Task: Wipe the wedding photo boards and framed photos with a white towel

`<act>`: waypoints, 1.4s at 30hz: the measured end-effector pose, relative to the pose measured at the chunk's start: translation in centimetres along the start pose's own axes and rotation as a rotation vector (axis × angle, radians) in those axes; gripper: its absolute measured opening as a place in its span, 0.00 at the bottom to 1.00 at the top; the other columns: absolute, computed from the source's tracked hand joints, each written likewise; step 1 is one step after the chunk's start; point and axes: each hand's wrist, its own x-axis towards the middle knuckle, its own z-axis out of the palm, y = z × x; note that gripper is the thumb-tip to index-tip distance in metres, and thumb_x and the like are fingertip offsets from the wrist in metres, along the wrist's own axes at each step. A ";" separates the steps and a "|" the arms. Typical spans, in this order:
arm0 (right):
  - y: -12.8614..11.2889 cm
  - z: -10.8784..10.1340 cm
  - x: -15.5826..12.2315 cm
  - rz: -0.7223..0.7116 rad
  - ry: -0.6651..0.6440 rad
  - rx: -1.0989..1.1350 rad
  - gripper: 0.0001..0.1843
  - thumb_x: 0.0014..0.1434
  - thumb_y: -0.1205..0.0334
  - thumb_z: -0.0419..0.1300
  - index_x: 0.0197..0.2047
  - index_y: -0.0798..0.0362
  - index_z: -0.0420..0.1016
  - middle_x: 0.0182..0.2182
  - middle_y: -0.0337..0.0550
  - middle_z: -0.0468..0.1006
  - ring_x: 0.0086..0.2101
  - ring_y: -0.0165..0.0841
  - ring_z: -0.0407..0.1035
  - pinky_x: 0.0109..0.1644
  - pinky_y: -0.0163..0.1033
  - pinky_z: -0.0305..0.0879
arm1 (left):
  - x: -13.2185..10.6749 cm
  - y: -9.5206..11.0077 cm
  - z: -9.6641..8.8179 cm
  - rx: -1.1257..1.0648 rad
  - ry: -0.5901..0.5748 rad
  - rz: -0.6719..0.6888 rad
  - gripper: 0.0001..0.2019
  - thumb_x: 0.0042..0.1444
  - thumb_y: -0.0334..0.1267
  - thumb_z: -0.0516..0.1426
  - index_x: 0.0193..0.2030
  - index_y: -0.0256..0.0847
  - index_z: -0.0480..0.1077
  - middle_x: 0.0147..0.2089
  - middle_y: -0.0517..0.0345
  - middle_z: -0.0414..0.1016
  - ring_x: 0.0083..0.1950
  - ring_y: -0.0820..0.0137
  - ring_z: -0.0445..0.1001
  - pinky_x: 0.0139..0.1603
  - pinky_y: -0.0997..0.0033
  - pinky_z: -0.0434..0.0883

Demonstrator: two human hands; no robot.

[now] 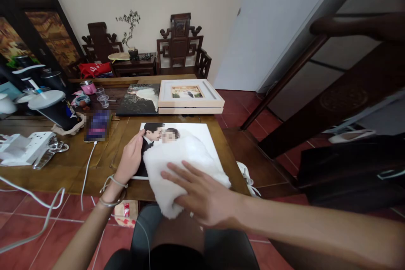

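Observation:
A white-edged photo panel (198, 131) with a picture of a couple lies flat near the table's front edge. My left hand (129, 158) rests along its left side, fingers stretched out and touching the edge; its thumb is hidden. Over the lower and middle part of the panel spreads a fluffy white cloth (161, 160), one corner hanging past the table edge. My right hand (202, 196) presses on the cloth with fingers spread and the thumb at its near edge, keeping hold of it.
Behind the panel lie stacked framed photos (191, 103) and a dark photo panel (131, 99). To the left are a charging phone (97, 125), a power strip (34, 145) and a lidded black cup (53, 107). White cables hang over the front edge. A wooden chair (284, 93) stands right.

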 end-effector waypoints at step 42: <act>0.6 -1.1 0.3 0.098 0.000 -0.021 0.18 0.52 0.70 0.63 0.48 0.55 0.81 0.68 0.64 0.58 0.67 0.65 0.46 0.64 0.78 0.44 | 0.1 -0.5 0.0 0.295 -0.176 0.147 0.26 0.67 0.45 0.46 0.67 0.34 0.64 0.72 0.44 0.59 0.75 0.61 0.53 0.75 0.52 0.51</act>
